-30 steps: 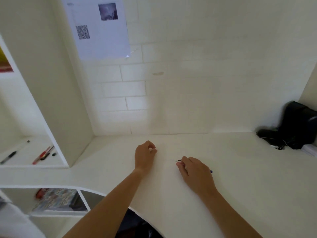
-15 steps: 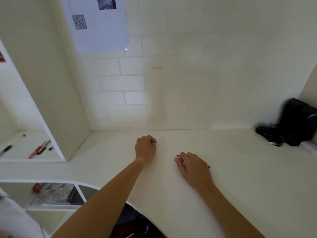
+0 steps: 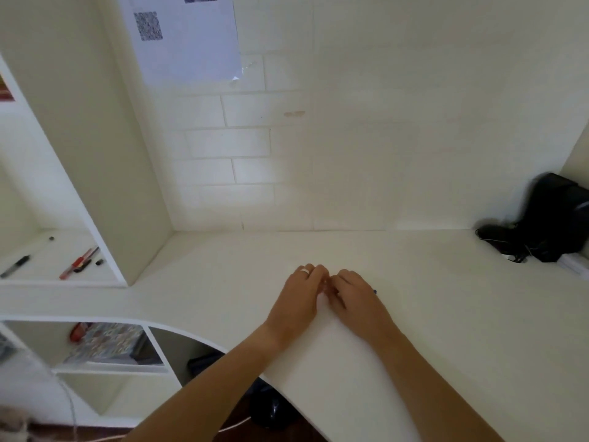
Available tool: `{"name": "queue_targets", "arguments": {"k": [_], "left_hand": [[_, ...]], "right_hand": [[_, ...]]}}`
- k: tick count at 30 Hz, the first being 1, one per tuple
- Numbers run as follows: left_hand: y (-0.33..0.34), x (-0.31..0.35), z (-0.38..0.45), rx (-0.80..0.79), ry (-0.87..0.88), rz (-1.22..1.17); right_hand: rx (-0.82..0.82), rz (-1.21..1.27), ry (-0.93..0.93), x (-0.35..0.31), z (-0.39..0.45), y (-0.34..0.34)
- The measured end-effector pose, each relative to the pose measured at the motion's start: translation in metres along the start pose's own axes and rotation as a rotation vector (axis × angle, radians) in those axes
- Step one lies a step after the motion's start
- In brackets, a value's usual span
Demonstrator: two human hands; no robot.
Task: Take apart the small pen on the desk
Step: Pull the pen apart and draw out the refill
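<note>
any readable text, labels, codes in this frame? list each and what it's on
No readable words anywhere.
Paper sheet on the wall: a QR code, pattern only, plus a dark picture cut off at the top edge; no legible print.
Pens on the left shelf: any markings too small to read.
Patterned item in the lower cubby: blurred, no legible text.

My right hand (image 3: 357, 296) hides nearly all the pen (image 3: 375, 291); only a tiny blue tip pokes out beside it.
</note>
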State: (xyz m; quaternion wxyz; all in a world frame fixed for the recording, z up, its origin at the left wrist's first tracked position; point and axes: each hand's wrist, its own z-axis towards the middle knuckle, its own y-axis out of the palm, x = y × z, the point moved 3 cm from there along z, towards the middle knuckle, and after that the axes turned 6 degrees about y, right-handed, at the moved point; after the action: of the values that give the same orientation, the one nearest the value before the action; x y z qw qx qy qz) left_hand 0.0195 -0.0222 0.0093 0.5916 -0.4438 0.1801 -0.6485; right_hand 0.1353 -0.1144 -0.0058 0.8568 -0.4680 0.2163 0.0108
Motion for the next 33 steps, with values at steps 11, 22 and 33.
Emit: {"name": "queue_targets", "arguments": {"k": [11, 22, 33], "left_hand": [[-0.004, -0.002, -0.017, 0.005, 0.050, 0.390], [-0.008, -0.005, -0.014, 0.139, -0.190, 0.303], [-0.012, 0.000, -0.015, 0.149, -0.165, 0.270]], "right_hand": [[0.038, 0.014, -0.049, -0.003, 0.000, -0.005], [0.017, 0.261, 0.197, 0.013, 0.003, -0.009], [0.021, 0.259, 0.352, 0.012, 0.002, -0.011]]}}
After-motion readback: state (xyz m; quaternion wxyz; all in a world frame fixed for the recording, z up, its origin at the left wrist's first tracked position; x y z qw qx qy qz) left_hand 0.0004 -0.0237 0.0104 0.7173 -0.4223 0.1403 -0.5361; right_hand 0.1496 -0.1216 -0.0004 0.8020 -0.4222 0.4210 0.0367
